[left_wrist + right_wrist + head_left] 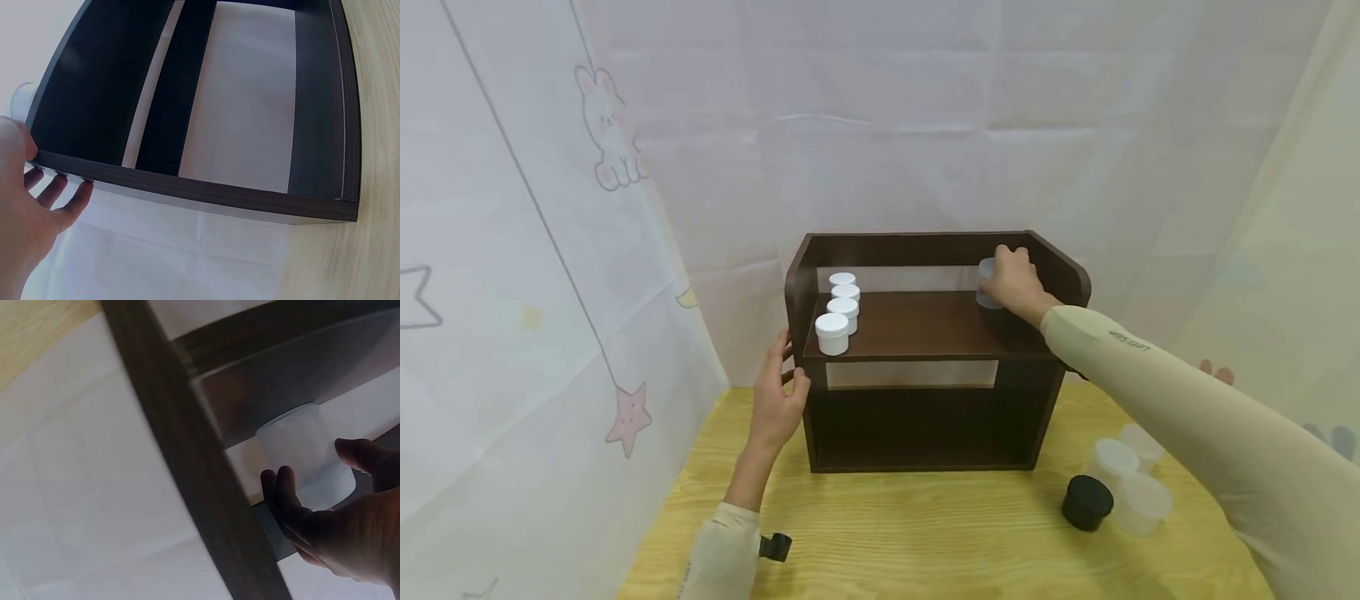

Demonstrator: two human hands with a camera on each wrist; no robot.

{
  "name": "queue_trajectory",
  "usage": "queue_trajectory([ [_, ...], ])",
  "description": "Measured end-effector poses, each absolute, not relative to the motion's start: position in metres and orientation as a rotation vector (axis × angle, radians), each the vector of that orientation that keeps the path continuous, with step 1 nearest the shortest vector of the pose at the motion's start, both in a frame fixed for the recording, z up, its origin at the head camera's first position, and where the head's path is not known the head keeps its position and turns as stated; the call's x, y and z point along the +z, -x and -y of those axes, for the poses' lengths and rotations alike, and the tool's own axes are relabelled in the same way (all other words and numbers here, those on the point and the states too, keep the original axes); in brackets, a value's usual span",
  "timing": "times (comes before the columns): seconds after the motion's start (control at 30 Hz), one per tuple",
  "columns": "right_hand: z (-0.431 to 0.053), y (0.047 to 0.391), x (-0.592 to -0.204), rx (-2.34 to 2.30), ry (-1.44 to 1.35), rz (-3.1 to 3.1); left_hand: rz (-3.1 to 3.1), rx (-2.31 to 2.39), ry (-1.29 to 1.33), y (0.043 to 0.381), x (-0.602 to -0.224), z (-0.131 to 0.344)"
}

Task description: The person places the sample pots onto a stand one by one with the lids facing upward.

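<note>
A dark brown two-tier shelf stands on the table. My right hand grips a translucent round jar at the back right of the upper board. Thumb and fingers lie on opposite sides of the jar, and its base is at the board in the right wrist view. At the shelf's left side panel, my left hand holds the edge, thumb on one face and fingers on the other. Several white lidded jars stand in a front-to-back row at the left of the upper board.
On the table to the right of the shelf, a black lidded jar stands beside several translucent jars, beneath my right forearm. White sheets with printed figures hang behind and at both sides. The wooden table extends in front.
</note>
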State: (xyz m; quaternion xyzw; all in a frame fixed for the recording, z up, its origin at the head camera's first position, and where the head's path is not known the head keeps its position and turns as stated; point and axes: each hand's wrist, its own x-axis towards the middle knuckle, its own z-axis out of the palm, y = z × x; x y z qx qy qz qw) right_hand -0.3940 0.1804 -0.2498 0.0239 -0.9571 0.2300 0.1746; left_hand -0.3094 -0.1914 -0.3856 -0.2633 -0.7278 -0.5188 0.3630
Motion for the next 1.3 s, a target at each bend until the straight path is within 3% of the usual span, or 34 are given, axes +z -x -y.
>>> queue_trajectory([
  [0.4,-0.199,0.394,-0.256,0.343,-0.06,2.729,1.866,-1.402,0.696,0.313,-0.386,0.184],
  [0.67,-0.187,0.386,-0.244,0.196,-0.148,2.696,1.908,-1.444,0.635,0.315,-0.39,0.194],
  [0.97,-0.171,0.332,-0.21,0.408,-0.315,2.612,1.928,-1.437,0.582,0.312,-0.393,0.209],
  [1.3,-0.188,0.275,-0.229,0.467,-0.397,2.432,1.948,-1.403,0.567,0.311,-0.395,0.228],
])
